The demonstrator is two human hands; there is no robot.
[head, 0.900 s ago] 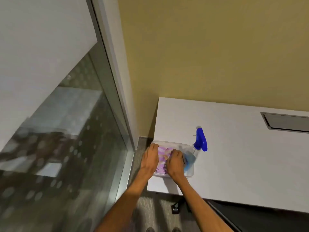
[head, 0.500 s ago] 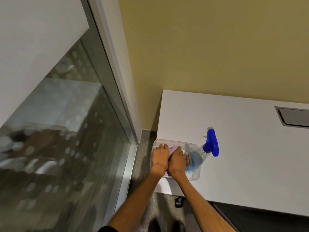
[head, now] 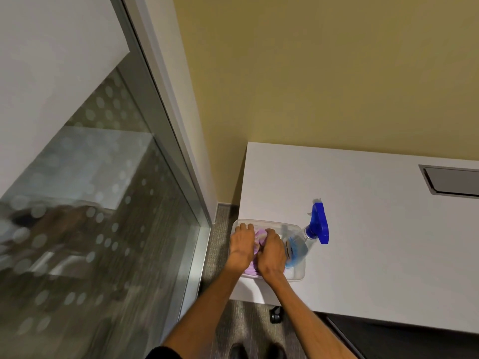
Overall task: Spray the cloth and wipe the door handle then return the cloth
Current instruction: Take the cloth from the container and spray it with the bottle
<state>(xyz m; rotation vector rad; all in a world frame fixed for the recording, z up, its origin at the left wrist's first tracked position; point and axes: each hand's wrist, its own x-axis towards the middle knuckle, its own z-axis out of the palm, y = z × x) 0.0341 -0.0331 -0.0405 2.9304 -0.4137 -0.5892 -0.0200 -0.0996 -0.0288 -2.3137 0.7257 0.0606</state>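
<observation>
A clear plastic bin (head: 296,274) sits on the near left corner of a white table (head: 375,229). Inside it lies a purple cloth (head: 260,233), mostly hidden under my hands. My left hand (head: 242,246) and my right hand (head: 270,253) are both down in the bin, side by side, fingers curled on the cloth. A spray bottle (head: 300,246) with pale blue liquid and a blue trigger head (head: 321,224) leans in the bin's right side, its head over the rim. No door handle is in view.
A glass panel with frosted dots (head: 103,229) in a metal frame (head: 166,117) stands on the left. A yellow wall (head: 324,73) runs behind the table. A grey hatch (head: 453,182) is set in the tabletop. A chair caster (head: 276,316) is under the table edge.
Both hands have drawn closer together over the cloth in the bin, covering more of it. The camera has shifted a little; the bottle and bin stay put.
</observation>
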